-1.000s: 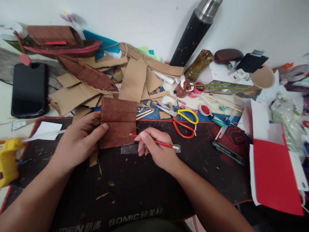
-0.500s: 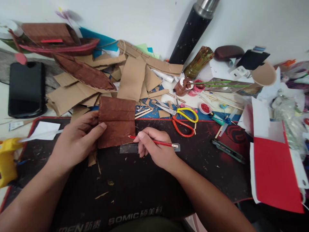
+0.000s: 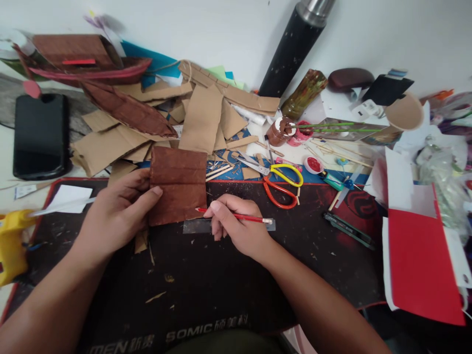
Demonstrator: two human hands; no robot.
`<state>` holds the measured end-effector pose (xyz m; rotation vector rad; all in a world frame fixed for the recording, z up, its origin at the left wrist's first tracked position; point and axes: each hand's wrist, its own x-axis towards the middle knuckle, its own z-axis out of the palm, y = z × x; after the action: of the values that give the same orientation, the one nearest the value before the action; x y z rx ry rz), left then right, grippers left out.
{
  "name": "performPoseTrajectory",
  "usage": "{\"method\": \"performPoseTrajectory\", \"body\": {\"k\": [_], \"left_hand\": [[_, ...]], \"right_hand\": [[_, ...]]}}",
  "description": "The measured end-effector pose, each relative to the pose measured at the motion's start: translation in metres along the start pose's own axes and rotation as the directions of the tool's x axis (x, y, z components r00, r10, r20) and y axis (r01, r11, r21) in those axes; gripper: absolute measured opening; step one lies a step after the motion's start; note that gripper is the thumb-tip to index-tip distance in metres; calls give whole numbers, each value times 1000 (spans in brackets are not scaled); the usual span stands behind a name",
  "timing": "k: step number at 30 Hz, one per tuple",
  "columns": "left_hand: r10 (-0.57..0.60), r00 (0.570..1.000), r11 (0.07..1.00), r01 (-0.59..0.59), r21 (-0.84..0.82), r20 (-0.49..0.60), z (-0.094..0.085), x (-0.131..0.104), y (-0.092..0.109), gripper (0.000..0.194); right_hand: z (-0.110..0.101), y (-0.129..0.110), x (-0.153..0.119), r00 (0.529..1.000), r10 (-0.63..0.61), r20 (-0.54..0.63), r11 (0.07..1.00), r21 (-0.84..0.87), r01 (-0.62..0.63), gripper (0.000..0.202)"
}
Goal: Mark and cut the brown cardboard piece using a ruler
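My left hand [image 3: 118,211] grips the left edge of a brown-painted cardboard piece [image 3: 179,187], thumb on top and fingers partly hidden. A crease runs across that piece. In my right hand [image 3: 238,223] lies a red pencil [image 3: 247,218], pinched between thumb and fingers. Its tip points left, by the lower right corner of the brown cardboard. Under my right hand a clear ruler [image 3: 197,226] rests on the dark mat [image 3: 221,280], reaching the cardboard's lower edge.
Scissors [image 3: 282,184] with yellow and red handles lie beyond my right hand. Behind are cardboard scraps [image 3: 201,118], a brown boat-shaped piece [image 3: 127,109], a model boat [image 3: 92,71] and a paint jar [image 3: 278,132]. A utility knife [image 3: 348,231] and red card [image 3: 422,265] are rightward, a yellow glue gun [image 3: 13,246] left.
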<state>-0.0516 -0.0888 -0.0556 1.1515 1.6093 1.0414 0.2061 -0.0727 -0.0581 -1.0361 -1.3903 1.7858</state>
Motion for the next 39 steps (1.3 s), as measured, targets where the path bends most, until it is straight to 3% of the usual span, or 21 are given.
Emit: {"method": "performPoseTrajectory", "body": {"k": [15,39], "left_hand": [[38,999,998,-38,45,-15,3,0,5,35],[-17,1000,998,16,62,17,2,0,6,38]], "right_hand": [[0,0,-1,999,-34,-10,999,24,35,44],[3,3,2,999,12,-34,1000,9,-12,45]]}}
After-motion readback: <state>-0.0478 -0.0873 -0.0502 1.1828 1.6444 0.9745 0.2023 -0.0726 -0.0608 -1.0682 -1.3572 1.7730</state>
